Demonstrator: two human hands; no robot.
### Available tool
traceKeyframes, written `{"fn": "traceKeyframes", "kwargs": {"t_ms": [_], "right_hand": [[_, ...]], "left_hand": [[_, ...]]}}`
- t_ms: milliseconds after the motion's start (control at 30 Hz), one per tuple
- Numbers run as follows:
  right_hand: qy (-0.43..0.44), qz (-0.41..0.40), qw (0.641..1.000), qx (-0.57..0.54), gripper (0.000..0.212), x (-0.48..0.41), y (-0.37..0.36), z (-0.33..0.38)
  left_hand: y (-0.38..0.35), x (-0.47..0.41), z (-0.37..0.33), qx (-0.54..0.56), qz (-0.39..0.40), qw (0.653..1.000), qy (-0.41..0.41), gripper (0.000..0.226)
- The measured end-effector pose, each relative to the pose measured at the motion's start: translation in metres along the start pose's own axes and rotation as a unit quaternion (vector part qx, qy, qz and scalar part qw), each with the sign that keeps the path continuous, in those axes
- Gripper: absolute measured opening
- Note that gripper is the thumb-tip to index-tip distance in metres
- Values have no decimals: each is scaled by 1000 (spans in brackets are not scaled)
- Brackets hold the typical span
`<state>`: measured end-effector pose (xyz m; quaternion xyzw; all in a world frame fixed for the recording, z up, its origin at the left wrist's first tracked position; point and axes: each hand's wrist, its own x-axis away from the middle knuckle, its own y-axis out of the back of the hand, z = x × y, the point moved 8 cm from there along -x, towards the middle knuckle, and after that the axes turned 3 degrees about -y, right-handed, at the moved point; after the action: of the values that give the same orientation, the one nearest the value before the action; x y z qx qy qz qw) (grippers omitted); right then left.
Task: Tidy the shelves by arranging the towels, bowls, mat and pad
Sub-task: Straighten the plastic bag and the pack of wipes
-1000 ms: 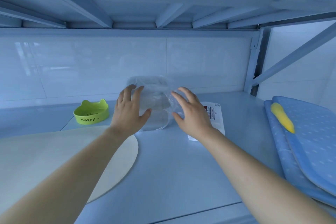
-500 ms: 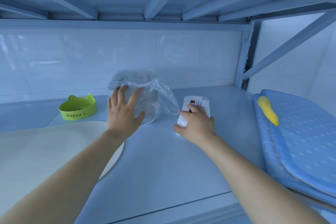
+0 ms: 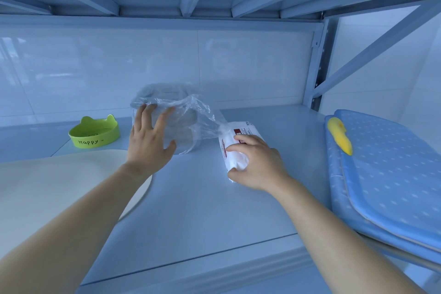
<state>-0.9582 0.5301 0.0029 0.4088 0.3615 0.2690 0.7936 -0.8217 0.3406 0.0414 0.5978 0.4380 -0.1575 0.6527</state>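
The left hand rests spread fingers on the plastic-wrapped stack, perhaps bowls, steadying it; the right hand curls its fingers around the white packet to shift it.

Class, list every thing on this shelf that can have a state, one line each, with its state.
Bowl: upright, empty.
Bag: standing, crinkled, left hand pressed flat against it.
Pack: lying down, gripped by the right hand.
Mat: lying flat.
Pad: lying flat, layered.

green bowl: "Happy" | white pack: red-and-white label (print too small)
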Motion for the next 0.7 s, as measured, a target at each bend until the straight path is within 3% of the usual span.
{"fn": "traceKeyframes", "kwargs": {"t_ms": [367, 533, 700], "right_hand": [[6, -13, 1000, -8, 50, 7, 1, 1], [9, -71, 997, -36, 53, 7, 15, 13], [75, -101, 990, -59, 47, 17, 20, 63]], "left_hand": [[10, 23, -7, 40, 10, 999, 18, 83], [22, 36, -10, 37, 37, 999, 6, 87], [45, 53, -9, 69, 70, 995, 12, 69]]}}
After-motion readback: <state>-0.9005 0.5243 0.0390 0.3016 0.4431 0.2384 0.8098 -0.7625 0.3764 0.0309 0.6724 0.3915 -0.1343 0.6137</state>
